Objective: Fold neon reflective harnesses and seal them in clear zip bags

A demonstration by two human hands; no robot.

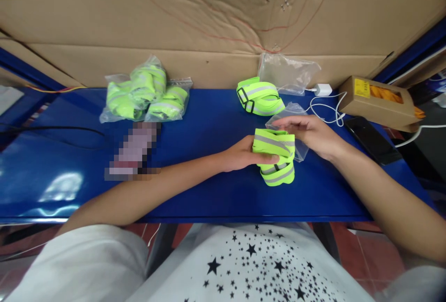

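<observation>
A folded neon-yellow reflective belt (278, 177) with grey stripes and a dark buckle is in my left hand (239, 154). The thumb lies across its front and the other fingers are hidden behind it. My right hand (315, 135) is just to the right, its fingers closed on a clear plastic bag (301, 152) that hangs beside and partly behind the belt. The bag looks flat; the belt is outside it as far as I can see. Farther back, a second folded reflective belt (261, 96) with black buckles lies unbagged on the blue table (209, 195).
Several bagged reflective belts (148, 86) are piled at the back left. More clear bags (287, 73) lean on the cardboard backing. At right are a white charger (323, 89) with its cable, a black phone (372, 140) and a cardboard box (379, 102). A blurred-out object (135, 148) lies left.
</observation>
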